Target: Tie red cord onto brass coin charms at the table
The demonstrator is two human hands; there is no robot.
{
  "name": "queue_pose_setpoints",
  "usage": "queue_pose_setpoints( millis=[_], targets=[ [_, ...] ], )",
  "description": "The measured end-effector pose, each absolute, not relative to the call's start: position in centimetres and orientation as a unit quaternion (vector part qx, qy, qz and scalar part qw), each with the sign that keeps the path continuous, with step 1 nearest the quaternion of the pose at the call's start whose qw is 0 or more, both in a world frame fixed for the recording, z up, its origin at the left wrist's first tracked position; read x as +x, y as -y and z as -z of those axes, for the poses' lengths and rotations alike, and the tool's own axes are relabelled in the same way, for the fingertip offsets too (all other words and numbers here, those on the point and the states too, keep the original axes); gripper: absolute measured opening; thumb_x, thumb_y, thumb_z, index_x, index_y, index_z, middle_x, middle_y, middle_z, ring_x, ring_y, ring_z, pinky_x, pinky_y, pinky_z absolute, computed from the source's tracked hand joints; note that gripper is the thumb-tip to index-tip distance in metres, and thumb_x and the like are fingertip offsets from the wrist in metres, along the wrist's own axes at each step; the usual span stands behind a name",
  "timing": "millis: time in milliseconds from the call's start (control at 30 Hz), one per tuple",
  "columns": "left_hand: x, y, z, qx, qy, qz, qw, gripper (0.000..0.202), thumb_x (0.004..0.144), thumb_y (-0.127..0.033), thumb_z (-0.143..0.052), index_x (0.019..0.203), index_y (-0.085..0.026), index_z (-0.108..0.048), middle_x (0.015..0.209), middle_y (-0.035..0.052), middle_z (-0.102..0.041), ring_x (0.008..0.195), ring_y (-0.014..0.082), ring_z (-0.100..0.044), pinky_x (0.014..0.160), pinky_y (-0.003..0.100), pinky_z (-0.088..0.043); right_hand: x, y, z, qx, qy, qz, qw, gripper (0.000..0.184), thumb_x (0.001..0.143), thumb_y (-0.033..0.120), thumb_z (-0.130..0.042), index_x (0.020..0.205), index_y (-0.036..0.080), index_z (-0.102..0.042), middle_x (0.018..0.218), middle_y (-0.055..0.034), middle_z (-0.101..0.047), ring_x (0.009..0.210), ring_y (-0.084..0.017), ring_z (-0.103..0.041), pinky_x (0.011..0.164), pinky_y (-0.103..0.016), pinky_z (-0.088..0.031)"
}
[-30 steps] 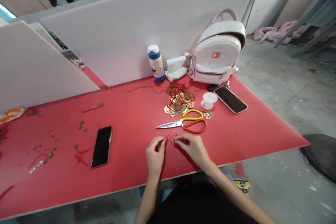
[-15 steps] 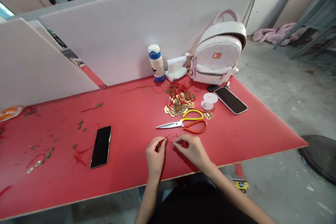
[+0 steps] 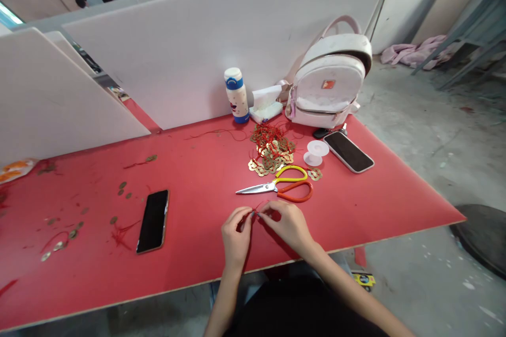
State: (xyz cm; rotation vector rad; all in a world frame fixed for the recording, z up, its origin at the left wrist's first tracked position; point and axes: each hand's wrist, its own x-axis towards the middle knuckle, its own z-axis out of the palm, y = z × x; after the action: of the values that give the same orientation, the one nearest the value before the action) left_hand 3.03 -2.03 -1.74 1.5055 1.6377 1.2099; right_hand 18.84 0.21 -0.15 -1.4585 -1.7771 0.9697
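Observation:
My left hand (image 3: pixel 236 234) and my right hand (image 3: pixel 288 224) rest near the front edge of the red table (image 3: pixel 197 253). Their fingertips meet and pinch a thin red string (image 3: pixel 256 209) between them. Just behind the hands lie scissors (image 3: pixel 282 188) with one yellow and one orange handle, blades pointing left. Farther back sits a pile of brass coins tangled with red cord (image 3: pixel 272 151).
A black phone (image 3: pixel 153 220) lies to the left, with loose coins (image 3: pixel 59 245) and red scraps beyond it. Back right are a white spool (image 3: pixel 315 151), a second phone (image 3: pixel 348 151), a white backpack (image 3: pixel 330 84), a tissue pack (image 3: pixel 265 105) and a bottle (image 3: pixel 236 95). White partitions (image 3: pixel 177 58) wall the table.
My two hands have drawn closer, so the fingertips now touch over the red string and its loop looks smaller.

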Motion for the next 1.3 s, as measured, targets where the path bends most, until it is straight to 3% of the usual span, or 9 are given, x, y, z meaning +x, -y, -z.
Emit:
queue_pose_setpoints(
  millis=[133, 333, 433, 567, 733, 900, 1133, 1300],
  targets=[
    [3.1, 2.2, 1.6, 0.595, -0.595, -0.459, 0.285, 0.017, 0.089, -0.029, -0.059, 0.087, -0.019, -0.073, 0.09, 0.0084, -0.074, 0.083, 0.0212, -0.069, 0.078, 0.031, -0.056, 18.9, -0.5, 0.2, -0.558, 0.678, -0.346, 0.331, 0.006, 0.084, 0.024, -0.068, 0.08, 0.023, -0.072, 0.083, -0.0024, -0.075, 0.082, -0.022, -0.066, 0.074, -0.03, -0.048],
    [3.2, 2.0, 1.4, 0.616, -0.564, -0.453, 0.313, 0.018, 0.088, -0.027, -0.059, 0.084, -0.019, -0.074, 0.087, 0.0081, -0.074, 0.08, 0.0202, -0.07, 0.075, 0.029, -0.057, 19.2, -0.9, 1.4, -0.548, 0.622, -0.433, 0.354, 0.013, 0.08, 0.031, -0.071, 0.076, 0.021, -0.065, 0.069, 0.0005, -0.069, 0.06, -0.016, -0.058, 0.057, -0.025, -0.042],
    [3.1, 2.0, 1.2, 0.612, -0.559, -0.45, 0.332, 0.017, 0.087, -0.025, -0.06, 0.082, -0.018, -0.075, 0.086, 0.0079, -0.074, 0.078, 0.0195, -0.07, 0.071, 0.027, -0.057, 19.2, -0.9, 1.5, -0.535, 0.592, -0.467, 0.381, 0.022, 0.079, 0.035, -0.072, 0.092, 0.021, -0.06, 0.068, 0.0033, -0.066, 0.055, -0.014, -0.055, 0.056, -0.024, -0.043],
    [3.0, 2.0, 1.1, 0.608, -0.553, -0.45, 0.349, 0.016, 0.086, -0.022, -0.06, 0.082, -0.018, -0.075, 0.087, 0.0078, -0.074, 0.079, 0.0194, -0.07, 0.071, 0.027, -0.056, 19.3, -1.1, 1.2, -0.499, 0.614, -0.473, 0.387, 0.036, 0.082, 0.028, -0.07, 0.117, 0.023, -0.062, 0.073, 0.0028, -0.063, 0.061, -0.014, -0.054, 0.062, -0.025, -0.045],
    [3.1, 2.0, 1.2, 0.602, -0.552, -0.452, 0.359, 0.015, 0.085, -0.021, -0.061, 0.082, -0.018, -0.075, 0.088, 0.0083, -0.075, 0.08, 0.0199, -0.07, 0.073, 0.028, -0.057, 19.2, -1.3, 1.0, -0.467, 0.655, -0.434, 0.407, 0.011, 0.082, 0.022, -0.071, 0.089, 0.023, -0.078, 0.079, -0.002, -0.052, 0.075, -0.018, -0.054, 0.068, -0.028, -0.046],
    [3.2, 2.0, 1.2, 0.572, -0.569, -0.46, 0.369, 0.014, 0.082, -0.025, -0.065, 0.082, -0.017, -0.076, 0.087, 0.0093, -0.075, 0.079, 0.0212, -0.07, 0.075, 0.03, -0.057, 18.8, -1.2, 0.8, -0.455, 0.631, -0.431, 0.456, 0.011, 0.083, 0.03, -0.071, 0.079, 0.022, -0.078, 0.073, -0.0011, -0.047, 0.069, -0.017, -0.05, 0.063, -0.028, -0.044],
    [2.6, 2.2, 0.9, 0.535, -0.59, -0.455, 0.398, 0.016, 0.081, -0.028, -0.064, 0.08, -0.017, -0.077, 0.088, 0.0099, -0.075, 0.084, 0.0222, -0.07, 0.076, 0.03, -0.056, 21.4, -2.3, -2.4, -0.434, 0.525, -0.484, 0.549, 0.025, 0.087, 0.044, -0.064, 0.078, 0.02, -0.066, 0.07, -0.002, -0.06, 0.065, -0.017, -0.056, 0.061, -0.028, -0.046],
    [2.1, 2.4, 0.2, 0.536, -0.585, -0.435, 0.427, 0.015, 0.079, -0.027, -0.065, 0.079, -0.017, -0.076, 0.086, 0.01, -0.076, 0.082, 0.0225, -0.071, 0.076, 0.03, -0.056, 23.4, -3.6, -4.5, -0.431, 0.489, -0.477, 0.59, 0.028, 0.092, 0.05, -0.056, 0.085, 0.022, -0.054, 0.065, -0.0006, -0.062, 0.057, -0.015, -0.057, 0.053, -0.026, -0.044]
  ],
)
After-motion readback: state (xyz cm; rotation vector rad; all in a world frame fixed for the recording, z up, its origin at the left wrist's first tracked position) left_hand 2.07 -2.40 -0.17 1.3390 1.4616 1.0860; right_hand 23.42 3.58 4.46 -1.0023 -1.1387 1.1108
